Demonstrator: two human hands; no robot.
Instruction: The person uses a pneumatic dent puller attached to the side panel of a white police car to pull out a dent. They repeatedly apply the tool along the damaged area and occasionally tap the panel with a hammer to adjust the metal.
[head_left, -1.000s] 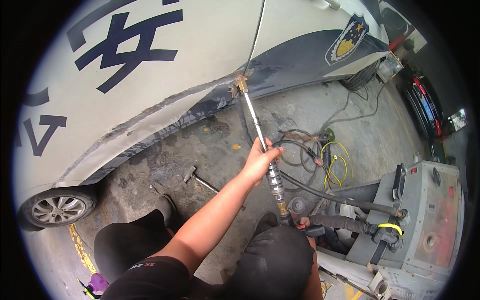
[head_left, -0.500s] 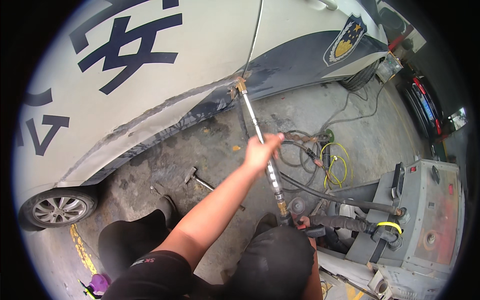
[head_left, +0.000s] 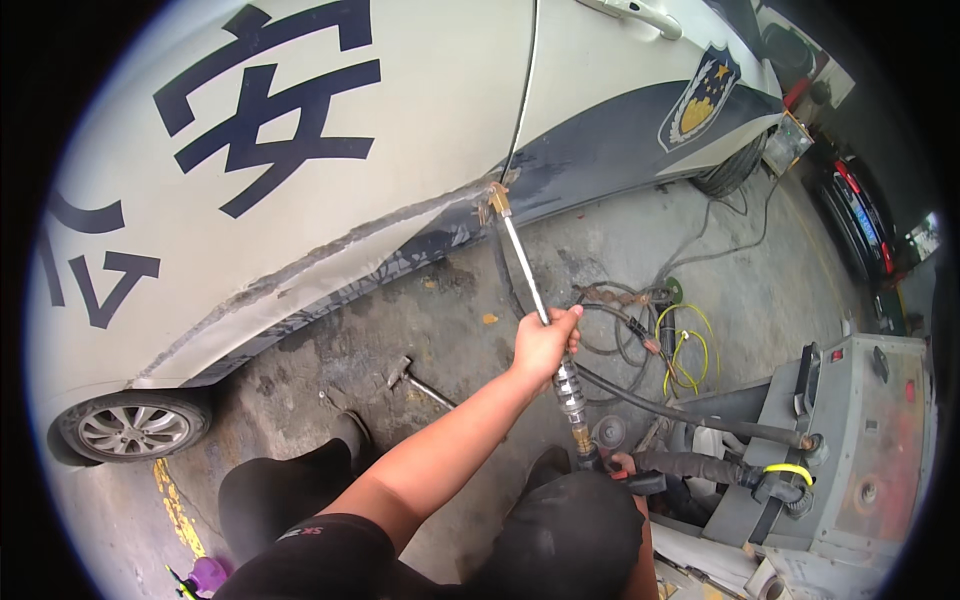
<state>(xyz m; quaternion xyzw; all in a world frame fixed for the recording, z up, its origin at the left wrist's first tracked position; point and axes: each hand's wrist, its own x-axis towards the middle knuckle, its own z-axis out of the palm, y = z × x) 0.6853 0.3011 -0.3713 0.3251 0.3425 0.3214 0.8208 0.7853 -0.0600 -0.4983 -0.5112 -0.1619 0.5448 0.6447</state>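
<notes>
Head view, and the left grip is wrapped around the shaft of a long metal rod tool. The right grip shows only a little at the tool's black-and-red handle; a dark-clad knee blocks the rest, so how it's closed, I can't tell. Up the tool goes, its brass tip at the scraped strip along the white car, beside the door seam. Crowding in on the right, a thick black hose runs to a grey machine; beyond the hose, tangled cables and a yellow cord litter the floor. Over to the left, a hammer lies near a shoe.
</notes>
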